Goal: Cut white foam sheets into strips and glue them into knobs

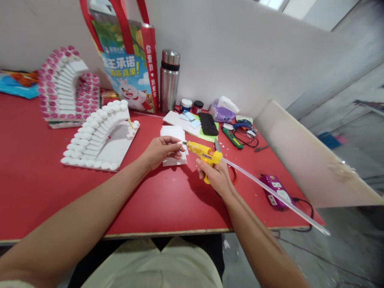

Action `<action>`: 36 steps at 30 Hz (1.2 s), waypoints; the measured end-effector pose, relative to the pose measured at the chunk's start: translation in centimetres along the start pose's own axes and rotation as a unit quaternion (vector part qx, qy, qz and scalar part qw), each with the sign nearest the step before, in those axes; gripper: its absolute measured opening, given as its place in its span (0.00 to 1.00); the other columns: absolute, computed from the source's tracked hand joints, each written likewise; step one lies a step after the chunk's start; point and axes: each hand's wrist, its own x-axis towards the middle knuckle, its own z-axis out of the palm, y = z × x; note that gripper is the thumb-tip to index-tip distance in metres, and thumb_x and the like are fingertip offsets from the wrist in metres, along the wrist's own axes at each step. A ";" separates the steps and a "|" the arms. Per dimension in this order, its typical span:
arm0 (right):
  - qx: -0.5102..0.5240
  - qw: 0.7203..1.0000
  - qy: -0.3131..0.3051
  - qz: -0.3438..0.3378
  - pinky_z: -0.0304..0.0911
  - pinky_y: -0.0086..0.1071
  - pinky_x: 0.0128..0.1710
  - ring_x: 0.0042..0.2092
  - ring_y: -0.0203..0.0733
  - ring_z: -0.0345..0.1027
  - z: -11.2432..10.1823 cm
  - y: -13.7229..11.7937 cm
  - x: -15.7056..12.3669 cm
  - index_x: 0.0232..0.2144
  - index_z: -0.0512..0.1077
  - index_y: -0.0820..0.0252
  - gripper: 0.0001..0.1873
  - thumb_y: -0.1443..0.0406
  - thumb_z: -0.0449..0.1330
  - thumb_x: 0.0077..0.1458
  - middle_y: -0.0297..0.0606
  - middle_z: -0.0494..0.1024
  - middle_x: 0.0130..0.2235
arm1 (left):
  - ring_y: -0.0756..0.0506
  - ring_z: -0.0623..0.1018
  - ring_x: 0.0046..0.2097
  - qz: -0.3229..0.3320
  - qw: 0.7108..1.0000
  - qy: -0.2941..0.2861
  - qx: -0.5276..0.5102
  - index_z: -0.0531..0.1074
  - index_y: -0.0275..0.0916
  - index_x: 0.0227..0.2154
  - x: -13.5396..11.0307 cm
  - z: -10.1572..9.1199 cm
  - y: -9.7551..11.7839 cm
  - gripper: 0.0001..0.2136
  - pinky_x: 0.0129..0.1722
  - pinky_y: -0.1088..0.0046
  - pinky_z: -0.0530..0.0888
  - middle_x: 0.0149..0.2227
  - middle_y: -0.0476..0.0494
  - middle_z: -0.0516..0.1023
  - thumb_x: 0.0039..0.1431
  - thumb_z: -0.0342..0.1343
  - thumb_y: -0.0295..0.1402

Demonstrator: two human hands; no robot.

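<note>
My right hand is wrapped round the handle of a yellow hot glue gun. A long clear glue stick juts from its back end, down to the right. The gun's nozzle points left, at the fingertips of my left hand. Those fingers are pinched together; whatever lies between them is too small to make out. Beneath the left hand lie white card pieces. To its left stands a white stair model edged with round white pads, and behind that a similar model with pink-and-white rounds.
A printed bag, a steel flask and small jars line the wall. A black pouch, purple tissue pack and green tool lie right of centre. A purple power socket box sits near the right edge.
</note>
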 end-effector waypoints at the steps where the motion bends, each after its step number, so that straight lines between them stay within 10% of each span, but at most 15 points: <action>1: -0.004 1.000 0.001 -0.001 0.60 0.32 0.27 0.23 0.37 0.65 0.0 0.0 0.0 0.20 0.70 0.58 0.26 0.49 0.61 0.64 0.34 0.72 0.19 | 0.49 0.79 0.26 0.000 1.000 0.000 0.003 0.78 0.30 0.33 0.0 0.0 0.0 0.17 0.31 0.70 0.79 0.30 0.37 0.84 0.44 0.77 0.32; 36: 0.015 0.999 0.028 -0.009 0.60 0.34 0.27 0.23 0.37 0.64 0.1 -0.5 -0.1 0.16 0.69 0.57 0.28 0.50 0.62 0.63 0.34 0.69 0.17 | 0.50 0.80 0.26 -0.010 1.000 0.002 -0.025 0.80 0.30 0.32 0.2 -0.5 -0.3 0.15 0.28 0.76 0.79 0.29 0.39 0.84 0.43 0.77 0.31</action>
